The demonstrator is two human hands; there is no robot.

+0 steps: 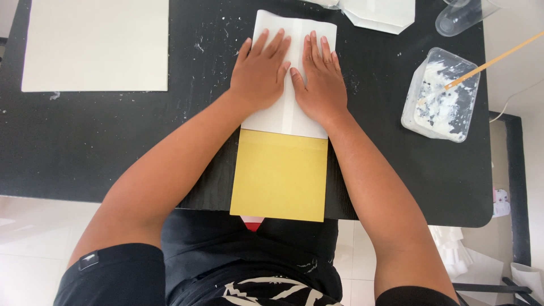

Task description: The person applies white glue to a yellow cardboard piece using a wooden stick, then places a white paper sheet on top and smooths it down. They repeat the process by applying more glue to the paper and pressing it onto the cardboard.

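Note:
A folded white paper sheet (283,116) lies on the black table (113,147), its two side flaps meeting along a centre seam. My left hand (259,72) presses flat on the left flap with fingers spread. My right hand (321,79) presses flat on the right flap beside it, thumbs nearly touching. A yellow square sheet (279,177) lies under the white paper's near end and reaches the table's front edge.
A large white sheet (95,44) lies at the back left. A clear plastic tub of white paste (441,96) with a wooden stick (498,56) sits at the right. A clear cup (460,16) and another folded white paper (381,13) are at the back.

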